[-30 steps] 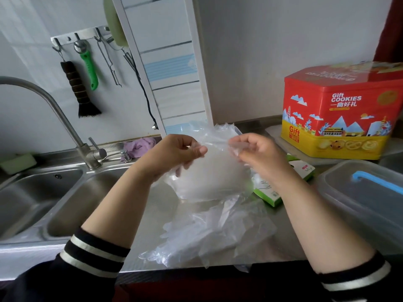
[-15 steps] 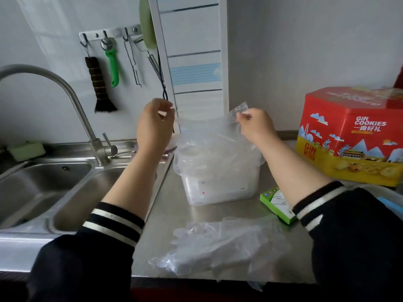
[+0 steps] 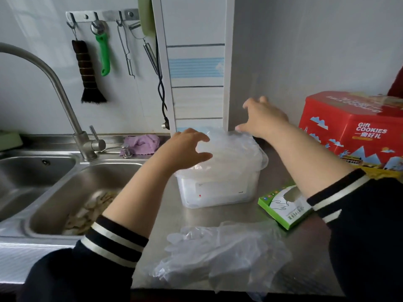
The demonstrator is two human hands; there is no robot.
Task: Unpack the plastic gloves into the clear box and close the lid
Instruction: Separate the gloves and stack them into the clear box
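Setting: We stand at a steel counter (image 3: 170,216) in a kitchen, with a sink (image 3: 72,192) and faucet (image 3: 65,101) to the left, utensils hung on the far wall, and a red cookie tin (image 3: 353,131) at the far right.

Clear box: The clear box (image 3: 218,192) sits mid-counter, just right of the sink, with a white label on its near wall. We see no lid on it, and cannot tell where the lid is.

Gloves in the box: A wad of plastic gloves (image 3: 235,155) is heaped in the box's mouth, mounding above the rim and spilling over the right edge.

Gloves left out: A second loose pile of gloves (image 3: 220,253) lies at the near edge of the counter, well apart from the box. A green glove carton (image 3: 285,205) lies just right of the box.

Progress: We judge the task roughly half done: one batch is in but not tucked down, the near pile has yet to go in, and the lid is not on.

Left hand: Our left hand (image 3: 185,149) hovers at the left side of the mound, fingers loosely curved and spread, grasping nothing that we can see, though the fingertips may touch the film.

Right hand: Our right hand (image 3: 263,118) reaches over the far right of the box, fingers splayed and released; its lowest fingertip is at the plastic's far edge, apparently pressing it down.
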